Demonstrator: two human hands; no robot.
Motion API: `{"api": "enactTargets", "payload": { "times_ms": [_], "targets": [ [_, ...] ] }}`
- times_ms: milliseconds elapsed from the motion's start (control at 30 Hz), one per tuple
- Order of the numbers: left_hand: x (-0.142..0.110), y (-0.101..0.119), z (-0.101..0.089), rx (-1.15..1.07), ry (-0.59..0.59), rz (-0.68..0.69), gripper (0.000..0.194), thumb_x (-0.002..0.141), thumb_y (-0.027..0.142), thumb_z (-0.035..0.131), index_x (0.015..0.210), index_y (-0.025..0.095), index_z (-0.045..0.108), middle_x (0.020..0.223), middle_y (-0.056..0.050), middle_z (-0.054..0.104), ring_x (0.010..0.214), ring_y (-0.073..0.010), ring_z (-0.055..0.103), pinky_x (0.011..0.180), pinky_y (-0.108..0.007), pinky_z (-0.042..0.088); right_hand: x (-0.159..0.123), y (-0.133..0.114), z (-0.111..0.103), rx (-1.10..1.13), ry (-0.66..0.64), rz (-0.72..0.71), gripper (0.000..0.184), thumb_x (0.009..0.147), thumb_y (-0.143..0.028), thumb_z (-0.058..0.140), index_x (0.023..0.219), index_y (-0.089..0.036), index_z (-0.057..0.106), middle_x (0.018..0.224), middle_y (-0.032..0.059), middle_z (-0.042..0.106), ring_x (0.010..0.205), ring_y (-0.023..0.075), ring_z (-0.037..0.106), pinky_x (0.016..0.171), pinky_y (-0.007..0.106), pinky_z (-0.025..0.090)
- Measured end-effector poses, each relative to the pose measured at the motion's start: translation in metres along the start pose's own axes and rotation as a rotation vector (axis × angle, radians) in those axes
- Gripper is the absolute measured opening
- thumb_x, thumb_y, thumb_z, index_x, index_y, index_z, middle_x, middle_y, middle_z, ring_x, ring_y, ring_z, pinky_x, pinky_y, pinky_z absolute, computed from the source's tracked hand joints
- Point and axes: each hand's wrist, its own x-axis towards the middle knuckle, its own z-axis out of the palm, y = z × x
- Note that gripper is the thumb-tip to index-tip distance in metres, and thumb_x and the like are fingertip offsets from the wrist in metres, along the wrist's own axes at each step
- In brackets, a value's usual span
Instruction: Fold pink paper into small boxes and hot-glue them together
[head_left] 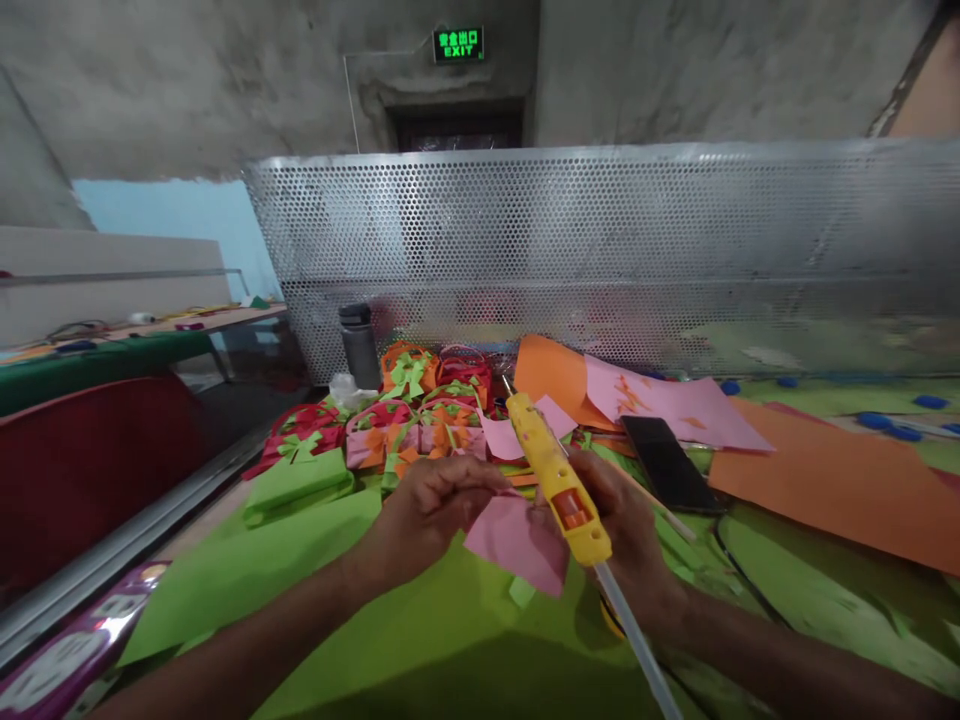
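My right hand [626, 525] is wrapped round a yellow glue gun [555, 475] with an orange trigger; its nozzle points away from me and a clear glue stick [637, 640] sticks out of its back. My left hand [435, 500] is closed in a pinch on a pink paper piece [517, 540] held just left of the gun. Both hands hover over green paper sheets [337, 590] on the table.
Several small paper baskets [409, 415] in red, pink, orange and green stand behind the hands. A black phone [667, 462] lies to the right beside pink paper [675, 405] and orange sheets [840, 480]. A grey bottle [360, 345] stands before a perforated metal screen [600, 250].
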Motion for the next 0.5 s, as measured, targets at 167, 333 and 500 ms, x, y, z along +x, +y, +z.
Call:
{"api": "enactTargets", "payload": {
  "times_ms": [167,333,500],
  "targets": [
    [-0.002,0.000,0.002,0.126,0.018,0.084,0.017,0.075,0.011,0.052,0.081,0.017,0.067,0.075,-0.003,0.067,0.068,-0.0125,0.059,0.062,-0.021,0.045,0.002,0.001,0.000,-0.079,-0.011,-0.072,0.043,0.060,-0.012,0.067,0.098,-0.026,0.055,0.086,-0.0011,0.064,0.074,0.0155,0.061,0.062,0.022,0.049],
    [-0.003,-0.004,0.006,0.093,-0.019,0.127,0.015,0.076,0.011,0.053,0.083,0.015,0.065,0.085,-0.007,0.068,0.077,-0.0153,0.062,0.069,-0.023,0.049,0.003,-0.008,0.002,-0.179,0.022,-0.074,0.037,0.056,-0.009,0.067,0.089,-0.024,0.058,0.082,-0.0009,0.065,0.069,0.0157,0.061,0.060,0.022,0.049],
    [-0.001,-0.006,0.009,0.116,0.036,0.145,0.010,0.072,0.011,0.060,0.070,0.016,0.069,0.071,-0.005,0.070,0.064,-0.0139,0.063,0.060,-0.021,0.049,0.002,-0.016,0.005,-0.219,0.046,-0.110,0.037,0.054,-0.006,0.068,0.084,-0.024,0.059,0.077,-0.0018,0.066,0.064,0.0144,0.060,0.054,0.019,0.047]
  ]
}}
